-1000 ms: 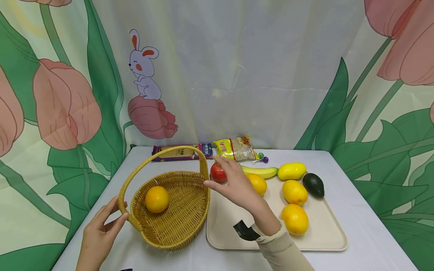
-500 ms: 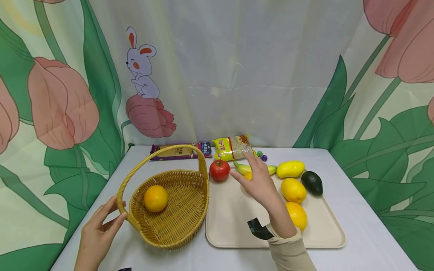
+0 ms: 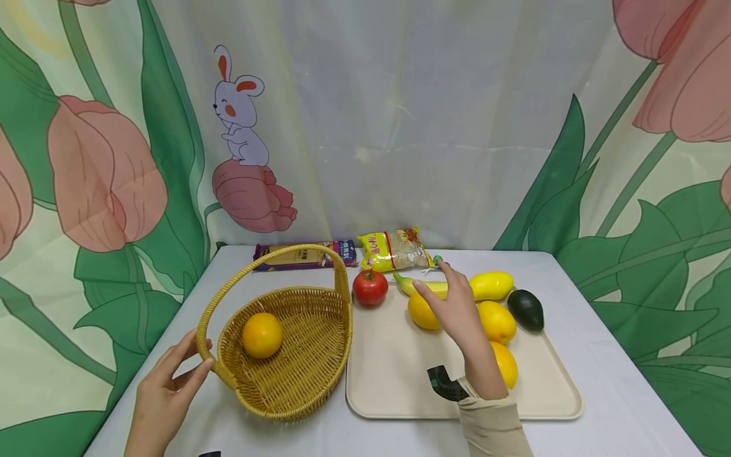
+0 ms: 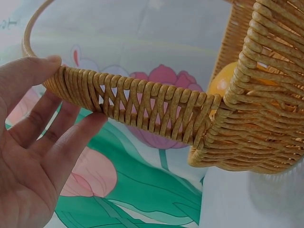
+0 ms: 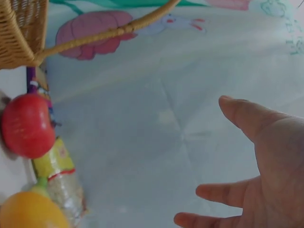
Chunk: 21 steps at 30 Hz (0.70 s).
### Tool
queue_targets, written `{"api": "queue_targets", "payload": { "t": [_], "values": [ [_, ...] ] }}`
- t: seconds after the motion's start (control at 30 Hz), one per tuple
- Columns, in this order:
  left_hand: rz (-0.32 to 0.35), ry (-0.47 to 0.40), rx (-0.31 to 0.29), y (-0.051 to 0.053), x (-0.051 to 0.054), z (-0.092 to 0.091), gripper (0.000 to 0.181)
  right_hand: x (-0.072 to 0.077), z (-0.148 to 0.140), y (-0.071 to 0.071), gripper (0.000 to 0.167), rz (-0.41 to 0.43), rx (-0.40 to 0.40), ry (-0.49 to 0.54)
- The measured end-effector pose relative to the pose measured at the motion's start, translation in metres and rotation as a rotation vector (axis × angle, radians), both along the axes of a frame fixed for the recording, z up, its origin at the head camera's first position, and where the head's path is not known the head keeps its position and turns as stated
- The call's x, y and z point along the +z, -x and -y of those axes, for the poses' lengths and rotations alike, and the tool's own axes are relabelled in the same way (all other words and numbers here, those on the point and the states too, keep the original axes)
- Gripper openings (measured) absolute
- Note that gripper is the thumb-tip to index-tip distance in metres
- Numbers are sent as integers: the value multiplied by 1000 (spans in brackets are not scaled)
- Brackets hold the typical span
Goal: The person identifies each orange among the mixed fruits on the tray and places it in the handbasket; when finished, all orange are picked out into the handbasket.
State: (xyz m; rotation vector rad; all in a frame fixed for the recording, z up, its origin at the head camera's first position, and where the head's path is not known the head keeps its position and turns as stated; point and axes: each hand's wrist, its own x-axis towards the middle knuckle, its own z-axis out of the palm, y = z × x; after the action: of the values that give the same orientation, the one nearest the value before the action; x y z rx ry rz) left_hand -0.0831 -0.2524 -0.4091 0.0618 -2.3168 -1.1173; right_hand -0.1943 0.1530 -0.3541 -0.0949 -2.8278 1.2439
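My left hand [image 3: 162, 400] grips the left side of the handle [image 3: 342, 279] of a woven basket [image 3: 308, 362]; in the left wrist view the thumb [image 4: 45, 69] and fingers pinch the wicker. An orange [image 3: 263, 335] lies inside the basket. Over the beige tray [image 3: 394, 381], my right hand [image 3: 457, 311] hovers with spread fingers and holds nothing. It is nearest to an orange [image 3: 421, 311], a banana [image 3: 407, 284] and a long yellow fruit [image 3: 493, 285], partly covering some of them. The right wrist view shows air around that hand [image 5: 275, 161].
A red tomato-like fruit [image 3: 370, 289] sits at the tray's left corner. On the right lie a yellow fruit [image 3: 498, 322], another orange-yellow fruit [image 3: 508, 365] and a dark avocado [image 3: 526, 310]. Behind are a purple packet [image 3: 305, 257], a yellow bag [image 3: 394, 251] and small lollipops [image 3: 438, 260].
My right hand has moved rightward from beside the basket to over the fruit on the tray, uncovering the red fruit. The left hand and basket have stayed in place.
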Motion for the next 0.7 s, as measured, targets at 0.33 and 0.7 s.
{"api": "queue_targets", "payload": {
  "t": [0.33, 0.7],
  "values": [
    [10, 7, 9, 0, 0, 2, 59, -22, -8, 16, 91, 66, -85, 48],
    [-26, 13, -4, 0, -2, 1, 63, -64, -8, 30, 94, 80, -159, 56]
  ]
}}
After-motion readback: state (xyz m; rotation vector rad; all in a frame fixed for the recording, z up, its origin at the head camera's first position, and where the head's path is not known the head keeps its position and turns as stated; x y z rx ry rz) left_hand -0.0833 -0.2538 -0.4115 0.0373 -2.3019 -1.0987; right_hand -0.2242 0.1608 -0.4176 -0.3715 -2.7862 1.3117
